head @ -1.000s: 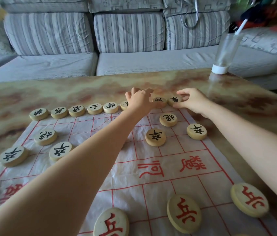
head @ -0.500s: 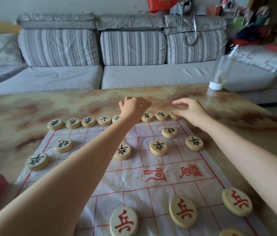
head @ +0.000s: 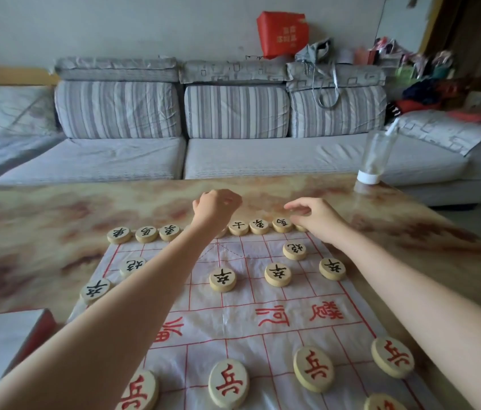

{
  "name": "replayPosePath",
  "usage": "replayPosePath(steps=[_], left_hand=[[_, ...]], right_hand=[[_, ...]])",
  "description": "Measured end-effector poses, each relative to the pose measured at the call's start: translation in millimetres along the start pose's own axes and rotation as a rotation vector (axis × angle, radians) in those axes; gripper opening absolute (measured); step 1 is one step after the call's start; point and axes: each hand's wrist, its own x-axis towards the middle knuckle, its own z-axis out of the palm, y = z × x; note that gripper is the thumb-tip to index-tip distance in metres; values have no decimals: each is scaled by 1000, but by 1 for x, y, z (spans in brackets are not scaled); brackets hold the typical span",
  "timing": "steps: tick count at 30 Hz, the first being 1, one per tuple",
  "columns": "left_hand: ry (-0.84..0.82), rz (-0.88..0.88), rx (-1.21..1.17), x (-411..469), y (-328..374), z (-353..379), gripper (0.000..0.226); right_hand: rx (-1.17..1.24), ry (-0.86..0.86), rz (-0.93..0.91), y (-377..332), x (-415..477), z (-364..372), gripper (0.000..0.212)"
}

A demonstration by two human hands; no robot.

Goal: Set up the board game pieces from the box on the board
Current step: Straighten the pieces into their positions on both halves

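A thin white paper board (head: 262, 327) with red grid lines lies on the marble-patterned table (head: 41, 232). Round wooden pieces with black characters stand in a row along its far edge (head: 238, 227) and on points in front of it (head: 223, 279). Red-character pieces (head: 313, 369) sit along the near side. My left hand (head: 217, 207) hovers over the middle of the far row with its fingers curled; nothing shows in it. My right hand (head: 314, 217) hangs over the far right end of that row, fingers loosely bent, covering the corner piece.
A box with a red edge (head: 36, 335) sits at the near left of the table. A clear cup with a white base and straw (head: 376, 156) stands at the far right corner. A grey striped sofa (head: 233, 155) runs behind the table.
Both hands have lifted slightly off the far row of black pieces. The view has tilted up, so more of the sofa and wall shows.
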Motion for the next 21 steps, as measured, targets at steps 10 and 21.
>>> replayPosePath(steps=[10,21], left_hand=[[-83,-10,81,-18,-23,0,23],[-63,16,91,-16,-39,1,23]], right_hand=[[-536,-277,25,-6,4,55,53],[-658,-258,-17,-5,6,63,47]])
